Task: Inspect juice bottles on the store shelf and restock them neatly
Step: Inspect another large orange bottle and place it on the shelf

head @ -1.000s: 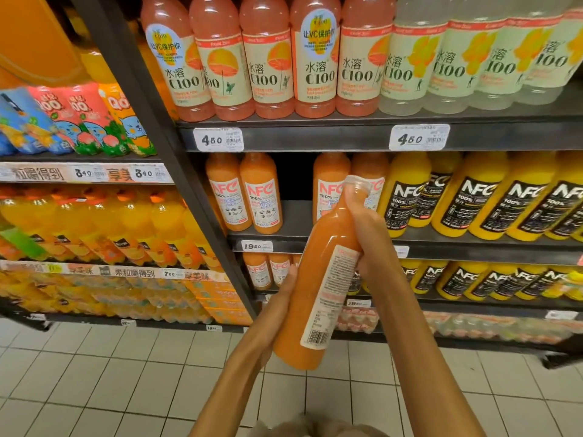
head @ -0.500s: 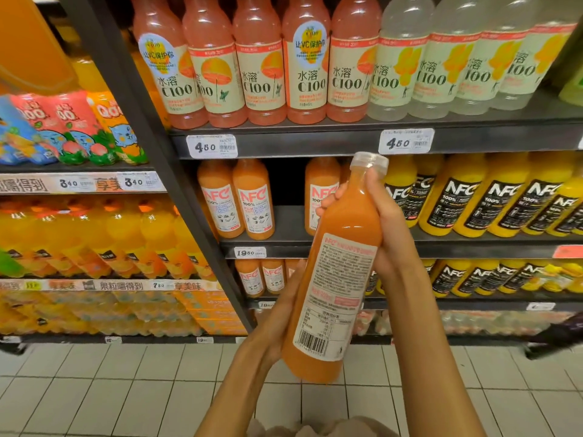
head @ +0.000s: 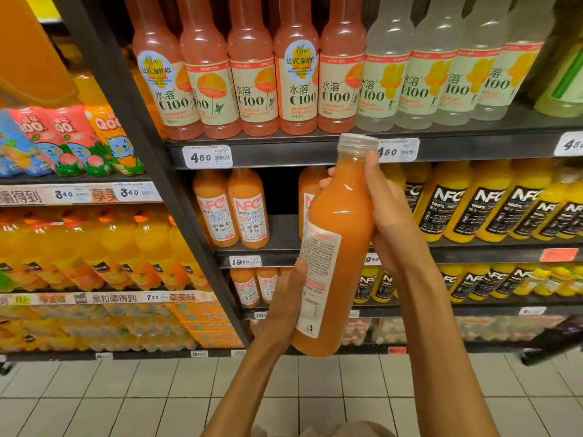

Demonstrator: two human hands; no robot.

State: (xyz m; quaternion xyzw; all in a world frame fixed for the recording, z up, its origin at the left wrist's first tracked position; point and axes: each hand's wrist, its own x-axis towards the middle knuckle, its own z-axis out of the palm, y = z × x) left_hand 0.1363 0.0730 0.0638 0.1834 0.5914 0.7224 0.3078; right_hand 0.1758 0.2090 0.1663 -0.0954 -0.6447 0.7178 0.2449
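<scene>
Orange juice bottle held tilted in front of the shelf, back label toward me, clear cap up. My right hand grips its shoulder and neck; my left hand wraps the lower body at the label. Behind: two matching NFC bottles, then yellow NFC bottles to the right.

Warm bright light, blurred curved edges

An orange juice bottle with a clear cap is held tilted, cap leaning right, back label turned to the camera, before the shelf where matching NFC bottles stand upright at left.
</scene>
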